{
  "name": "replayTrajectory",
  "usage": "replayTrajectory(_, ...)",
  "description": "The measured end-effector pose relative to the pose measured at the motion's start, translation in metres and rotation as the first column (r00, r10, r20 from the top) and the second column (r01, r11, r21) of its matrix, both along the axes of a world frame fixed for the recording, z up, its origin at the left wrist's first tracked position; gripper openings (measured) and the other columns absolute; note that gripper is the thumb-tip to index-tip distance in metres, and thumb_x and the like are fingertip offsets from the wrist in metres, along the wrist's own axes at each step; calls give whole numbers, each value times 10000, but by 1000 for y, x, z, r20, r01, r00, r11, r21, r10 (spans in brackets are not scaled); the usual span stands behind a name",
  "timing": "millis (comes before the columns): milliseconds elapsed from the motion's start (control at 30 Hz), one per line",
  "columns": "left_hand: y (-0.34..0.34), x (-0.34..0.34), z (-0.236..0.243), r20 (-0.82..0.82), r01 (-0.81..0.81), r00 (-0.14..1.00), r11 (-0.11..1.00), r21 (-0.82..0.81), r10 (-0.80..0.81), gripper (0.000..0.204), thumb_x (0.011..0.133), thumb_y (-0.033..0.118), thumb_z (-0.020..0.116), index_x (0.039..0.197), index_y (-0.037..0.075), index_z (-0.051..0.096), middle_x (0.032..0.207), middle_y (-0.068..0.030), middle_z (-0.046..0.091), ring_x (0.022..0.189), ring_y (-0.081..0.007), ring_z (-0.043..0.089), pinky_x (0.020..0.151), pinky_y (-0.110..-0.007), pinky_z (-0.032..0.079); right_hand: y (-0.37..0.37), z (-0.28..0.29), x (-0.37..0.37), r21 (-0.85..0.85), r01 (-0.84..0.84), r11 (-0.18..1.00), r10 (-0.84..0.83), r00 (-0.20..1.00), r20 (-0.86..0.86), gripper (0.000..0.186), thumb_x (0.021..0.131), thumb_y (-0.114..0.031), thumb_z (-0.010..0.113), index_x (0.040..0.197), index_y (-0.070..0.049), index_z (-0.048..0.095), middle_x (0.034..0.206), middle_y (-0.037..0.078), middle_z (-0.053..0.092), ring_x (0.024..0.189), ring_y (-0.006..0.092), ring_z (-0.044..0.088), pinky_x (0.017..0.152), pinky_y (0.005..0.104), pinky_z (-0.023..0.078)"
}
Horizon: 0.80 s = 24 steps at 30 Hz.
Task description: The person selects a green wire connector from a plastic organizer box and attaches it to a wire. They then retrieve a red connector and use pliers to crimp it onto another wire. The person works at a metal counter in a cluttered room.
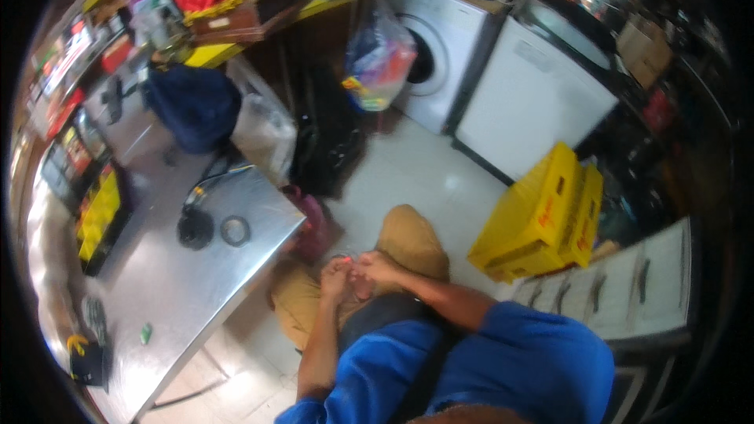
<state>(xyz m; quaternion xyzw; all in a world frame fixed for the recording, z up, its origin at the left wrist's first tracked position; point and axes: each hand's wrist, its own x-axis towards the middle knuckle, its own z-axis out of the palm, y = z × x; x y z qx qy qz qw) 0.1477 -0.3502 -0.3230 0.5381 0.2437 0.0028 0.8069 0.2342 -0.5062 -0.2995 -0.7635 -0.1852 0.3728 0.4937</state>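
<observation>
My left hand (pixel 335 279) and my right hand (pixel 377 267) meet above my lap, between my knees in tan trousers. The fingers of both are closed and pressed close together. A small orange-red bit (pixel 347 260) shows at the fingertips; it is too small and blurred to name. Whatever else they hold is hidden by the fingers. To the left of my hands, a metal-topped table (pixel 228 279) bears a dark ring like a tape roll (pixel 235 231) and a black coiled bundle (pixel 195 229).
Farther along the table lie a small green object (pixel 146 334), a yellow-and-black organizer (pixel 100 218) and a dark blue cloth bag (pixel 192 106). Yellow crates (pixel 522 224) stand to my right beside a drawer cabinet (pixel 620 286). Ahead are a white front-loading washer (pixel 455 39) and a white appliance (pixel 530 98).
</observation>
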Motion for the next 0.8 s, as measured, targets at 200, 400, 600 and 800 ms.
replayTrajectory(200,12,-18,8,-53,-64,997,997,-34,62,84,952,113,657,935,31,654,807,-51,681,656,-119,631,593,-242,534,22,28,-13,-167,-73,983,86,994,70,205,918,-243,629,928,-46,688,765,81,693,676,160,661,635,354,533)
replayTrajectory(400,21,-20,-2,-101,-131,987,991,-21,128,85,951,123,668,952,38,669,781,-39,670,634,-118,617,573,-252,522,34,4,-11,-121,-87,989,87,996,0,217,930,-252,607,936,-49,682,751,69,689,660,165,660,622,359,526)
replayTrajectory(600,8,-11,-15,-45,-83,996,997,-3,83,98,963,109,647,942,14,663,768,-45,664,624,-119,607,569,-256,513,22,-25,-5,-37,-49,998,47,998,-34,136,894,-138,618,928,-7,637,727,70,654,575,149,612,495,327,478)
replayTrajectory(800,1,-1,-10,-11,-21,1000,996,82,22,87,959,60,633,947,-17,672,758,-46,660,621,-104,590,560,-251,490,13,-38,1,54,24,998,-20,996,-82,143,897,-137,640,938,0,631,734,68,654,588,143,609,533,319,495)
